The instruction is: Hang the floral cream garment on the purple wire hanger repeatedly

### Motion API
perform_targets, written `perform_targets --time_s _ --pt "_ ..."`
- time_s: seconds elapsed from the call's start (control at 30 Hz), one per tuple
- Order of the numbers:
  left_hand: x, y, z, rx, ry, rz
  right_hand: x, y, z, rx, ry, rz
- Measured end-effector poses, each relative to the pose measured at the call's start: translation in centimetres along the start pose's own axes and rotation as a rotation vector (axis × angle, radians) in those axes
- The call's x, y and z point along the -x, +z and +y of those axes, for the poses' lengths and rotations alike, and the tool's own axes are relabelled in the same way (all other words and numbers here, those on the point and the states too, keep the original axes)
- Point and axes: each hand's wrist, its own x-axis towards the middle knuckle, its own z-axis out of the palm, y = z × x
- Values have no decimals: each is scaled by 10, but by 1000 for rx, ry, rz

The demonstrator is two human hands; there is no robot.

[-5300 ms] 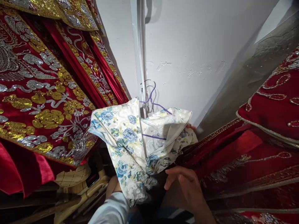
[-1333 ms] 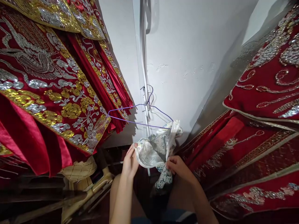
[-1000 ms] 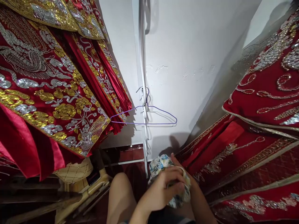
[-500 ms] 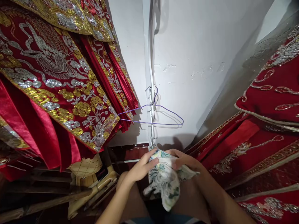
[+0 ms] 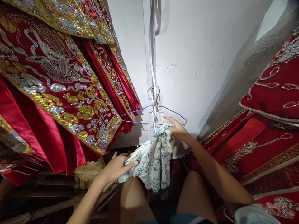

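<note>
A white garment with a blue, green and yellow floral print [image 5: 156, 155] hangs in soft folds between my two hands, above my knees. Its exact kind does not show. My left hand [image 5: 118, 166] grips its lower left part, thumb on top and the other fingers partly hidden under the fabric. At the upper right corner my right hand [image 5: 178, 128] pinches the edge, one finger stretched out to the left. Just behind that hand, a purple wire hanger [image 5: 137, 110] hangs from a white cord [image 5: 153, 70] along the wall, with no clothing on it.
Red costumes with gold and silver sequins [image 5: 85, 112] hang close on the left. More red beaded clothing [image 5: 268, 93] hangs on the right. A white wall [image 5: 187, 40] stands behind the hanger. Wooden chair parts [image 5: 46, 203] are at the lower left.
My hands have moved apart, the left down and leftward, the right up toward the hanger. The bunched garment is now spread out between them.
</note>
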Motion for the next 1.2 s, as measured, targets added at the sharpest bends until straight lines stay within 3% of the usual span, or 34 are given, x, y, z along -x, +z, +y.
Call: perform_targets --time_s 0.1,0.2,0.43,0.53,0.63,0.7,0.8,0.87,0.93,1.13,1.2 --pt "0 -8 2 -136 -65 22 -15 23 34 -36 19 20" --pt "-6 -11 0 -83 -54 139 -14 20 50 -20 4 115" --pt "-50 -7 3 376 13 492 -2 -43 35 61 15 258" --pt "-82 -12 16 595 31 580 2 -51 27 43 49 204" --pt "-114 -28 37 746 60 527 9 -45 27 -1 91 140" --pt "-130 -41 50 684 63 465 14 -36 28 -28 112 125" --pt "-140 -51 66 352 54 606 21 -24 28 -59 129 86" --pt "-137 -50 72 169 69 666 27 -20 25 -78 121 45" --pt "-130 -43 75 69 117 642 33 -23 20 -95 103 43" --pt "-119 -34 76 -47 200 657 34 -70 12 24 66 271" --pt "-120 -37 78 -67 221 641 24 -88 12 150 79 275"
